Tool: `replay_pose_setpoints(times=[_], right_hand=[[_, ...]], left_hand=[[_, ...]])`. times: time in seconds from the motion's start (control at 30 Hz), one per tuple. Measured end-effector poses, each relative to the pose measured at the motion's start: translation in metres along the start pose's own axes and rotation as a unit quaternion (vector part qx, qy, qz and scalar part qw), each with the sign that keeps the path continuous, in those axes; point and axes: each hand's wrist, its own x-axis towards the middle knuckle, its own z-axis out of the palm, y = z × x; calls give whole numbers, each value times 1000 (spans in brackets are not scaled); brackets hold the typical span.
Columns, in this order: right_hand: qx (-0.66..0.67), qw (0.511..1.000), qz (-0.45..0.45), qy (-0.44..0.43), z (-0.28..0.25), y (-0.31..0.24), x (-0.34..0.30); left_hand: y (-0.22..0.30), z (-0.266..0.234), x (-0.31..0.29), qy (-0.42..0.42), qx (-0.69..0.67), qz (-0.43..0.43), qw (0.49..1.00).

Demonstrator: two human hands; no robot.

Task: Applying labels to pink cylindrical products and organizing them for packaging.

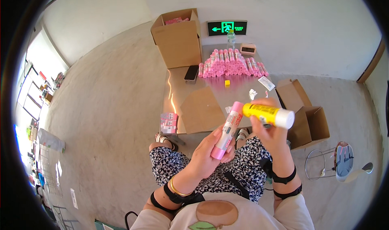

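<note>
My left hand (209, 149) is wrapped round a pink and white tube (229, 127), held tilted above my lap with its upper end leaning to the right. In my right hand (272, 136) is a yellow glue stick (261, 112) with a white cap facing right. Its left end meets or nearly meets the top of the pink tube; whether they touch I cannot tell. Beyond my hands, a heap of similar pink tubes (231, 64) is stacked at the far side of the metal table (243, 84).
On the table lie a brown cardboard sheet (201, 110), pink packets (168, 123), a phone (191, 73), a yellow block (227, 82) and crumpled tissue (253, 94). A tall carton (178, 45) stands at the far left, an open carton (310, 126) at the right.
</note>
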Motion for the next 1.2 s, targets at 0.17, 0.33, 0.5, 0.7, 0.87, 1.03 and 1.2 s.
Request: replay_pose_setpoints(times=[0.17, 0.33, 0.5, 0.7, 0.87, 1.03, 1.2], right_hand=[[125, 988, 47, 75, -11, 4, -9], [161, 979, 87, 89, -12, -1, -21], [66, 997, 27, -8, -3, -8, -17], [-22, 995, -42, -87, 10, -10, -13], [48, 983, -43, -173, 11, -6, -19], [227, 944, 202, 125, 0, 46, -26], [149, 923, 320, 153, -9, 139, -38]], left_hand=[[0, -9, 1, -40, -27, -2, 999], [1, -9, 4, -39, -33, -15, 999], [1, -7, 8, -24, -36, -28, 999], [-5, -18, 14, -13, 16, -5, 1000], [-8, -26, 21, 78, 98, 2, 992], [-8, -39, 30, 4, 49, 4, 999], [-12, -42, 45, 18, 84, -9, 996]])
